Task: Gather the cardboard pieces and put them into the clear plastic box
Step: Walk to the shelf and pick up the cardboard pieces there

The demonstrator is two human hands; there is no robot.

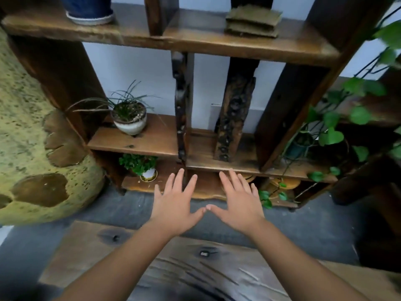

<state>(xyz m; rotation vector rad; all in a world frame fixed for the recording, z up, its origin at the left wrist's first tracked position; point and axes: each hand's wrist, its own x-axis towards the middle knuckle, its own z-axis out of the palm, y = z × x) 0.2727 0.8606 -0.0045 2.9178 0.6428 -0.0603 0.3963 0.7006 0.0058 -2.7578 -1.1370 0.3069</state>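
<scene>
Wooden bench (152, 257), both hands (208, 205) spread flat and empty, potted plants (130, 118) on shelf (217, 44) beyond

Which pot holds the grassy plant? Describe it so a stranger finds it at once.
Start at the dark wooden shelf against the white wall and look at its middle board, left side. The grassy pot stands there: a round white and brown bowl with thin, arching blades. The leafy pot below has small round leaves.

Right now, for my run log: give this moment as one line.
left hand: open, empty | right hand: open, empty | thumbs touching | stacked brown pieces: top shelf | clear box: not visible
</scene>
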